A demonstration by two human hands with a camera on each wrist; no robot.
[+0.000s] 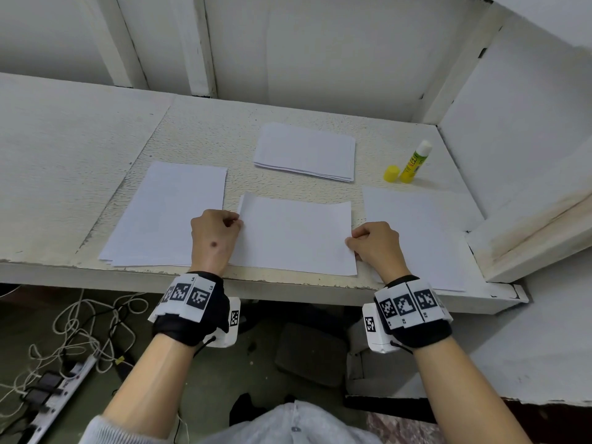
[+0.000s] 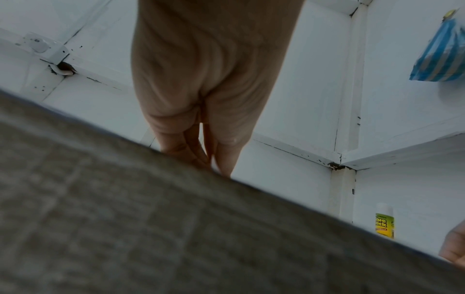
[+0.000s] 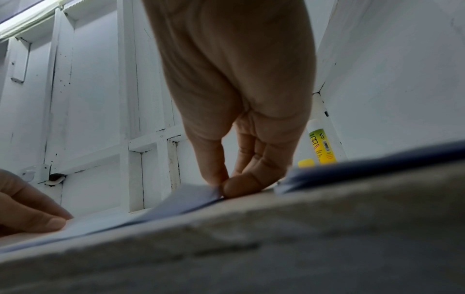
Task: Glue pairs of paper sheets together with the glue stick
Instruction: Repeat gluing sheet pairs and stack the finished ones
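Paper sheet (image 1: 294, 233) lay at the near edge of the table (image 1: 198, 129), between two other paper piles. Left hand (image 1: 214, 238) pinched its left edge with curled fingers; right hand (image 1: 378, 248) pinched its right edge. Glue stick (image 1: 415, 161) stood uncapped far right, yellow cap (image 1: 391, 173) beside it.

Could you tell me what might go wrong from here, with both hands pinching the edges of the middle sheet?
1. The right hand and left hand pinch opposite edges of the middle sheet; uneven pulling could crease it or lay it askew.
2. The glue stick stands uncapped, its cap beside it; it may dry out or topple if bumped.
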